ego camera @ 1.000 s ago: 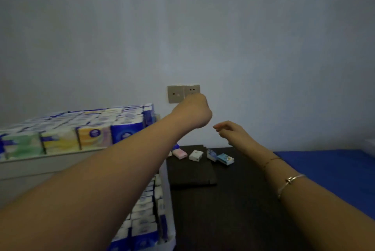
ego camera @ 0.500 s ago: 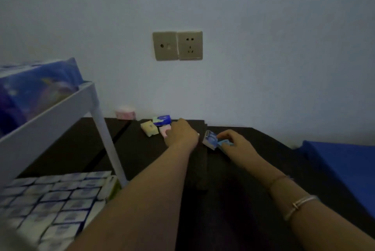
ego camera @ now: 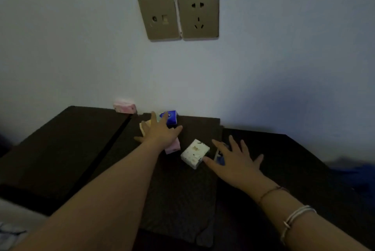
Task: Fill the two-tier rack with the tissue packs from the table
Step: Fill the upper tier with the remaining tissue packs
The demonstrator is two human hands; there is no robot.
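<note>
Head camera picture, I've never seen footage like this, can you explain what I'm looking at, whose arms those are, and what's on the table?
The camera is worn on a person's head, looking forward and down, so both arms are their own. There is no machine here. The left hand reaches, fingers spread, over a pink tissue pack, near a blue tissue pack and a pale yellow pack. The right hand lies spread over a bluish pack, mostly hidden. A white tissue pack sits between the hands. Another pink pack rests against the wall, on the dark table. Neither hand has closed on anything. Two wall sockets are above.
</note>
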